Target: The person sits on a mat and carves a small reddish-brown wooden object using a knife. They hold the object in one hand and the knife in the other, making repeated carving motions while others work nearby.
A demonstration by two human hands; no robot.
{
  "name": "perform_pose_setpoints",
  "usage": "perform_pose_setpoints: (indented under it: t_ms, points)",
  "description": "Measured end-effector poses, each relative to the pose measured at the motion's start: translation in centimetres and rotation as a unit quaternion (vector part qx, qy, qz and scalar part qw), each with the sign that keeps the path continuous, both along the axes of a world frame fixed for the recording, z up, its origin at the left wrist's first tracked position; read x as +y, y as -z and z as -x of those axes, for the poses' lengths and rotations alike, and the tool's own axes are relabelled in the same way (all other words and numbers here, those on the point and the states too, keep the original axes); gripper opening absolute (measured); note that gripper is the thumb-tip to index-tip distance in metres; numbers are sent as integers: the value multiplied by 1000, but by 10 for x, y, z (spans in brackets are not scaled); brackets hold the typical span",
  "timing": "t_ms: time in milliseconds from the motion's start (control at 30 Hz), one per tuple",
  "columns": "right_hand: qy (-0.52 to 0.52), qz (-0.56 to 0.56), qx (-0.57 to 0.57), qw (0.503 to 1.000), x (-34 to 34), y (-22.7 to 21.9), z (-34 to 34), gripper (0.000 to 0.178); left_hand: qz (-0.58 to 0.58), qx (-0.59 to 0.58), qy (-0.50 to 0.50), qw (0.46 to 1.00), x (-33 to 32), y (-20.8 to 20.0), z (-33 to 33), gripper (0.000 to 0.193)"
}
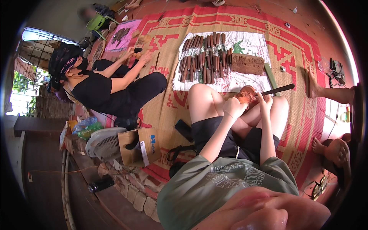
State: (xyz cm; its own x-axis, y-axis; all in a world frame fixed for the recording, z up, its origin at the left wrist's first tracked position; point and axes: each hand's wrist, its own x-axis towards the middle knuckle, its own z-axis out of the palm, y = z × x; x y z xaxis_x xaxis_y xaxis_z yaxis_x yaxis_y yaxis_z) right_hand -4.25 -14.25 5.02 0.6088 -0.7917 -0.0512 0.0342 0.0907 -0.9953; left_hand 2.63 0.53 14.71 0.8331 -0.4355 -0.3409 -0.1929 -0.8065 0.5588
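Note:
My left hand is closed around a reddish-brown carved wooden piece, held above my crossed legs. My right hand grips a long, dark, slim tool that sticks out to the right with a rounded end. Its near end meets the carving, partly hidden by my fingers, so I cannot tell its exact kind. Just beyond my knees, a white cloth bears rows of wooden-handled carving tools. A rough brown block lies at the cloth's right side, with a green strip beside it.
A co-worker in black sits at the left, hands on a small piece. Beyond lies a pink cloth with tools. A fan and cardboard box stand at lower left. Another person's bare foot rests at the right.

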Motion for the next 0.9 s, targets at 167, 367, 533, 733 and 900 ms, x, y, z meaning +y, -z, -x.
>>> perform_pose_setpoints:
  t_ms: [167,367,533,733,900]
  points:
    - [-67,65,64,994,8,0,0,19,20,14,-11,1000,-5,-7,0,43]
    - [-26,132,140,981,-1,1,-3,17,21,-13,-17,1000,-6,-5,0,41]
    - [-15,-76,-30,997,-15,12,6,16,42,-31,-6,999,-1,6,-2,48]
    - [-48,-82,21,995,-12,18,5,17,42,-13,49,998,7,10,-9,48]
    - [-24,-125,1,992,-19,20,7,17,62,52,72,994,8,14,-31,46]
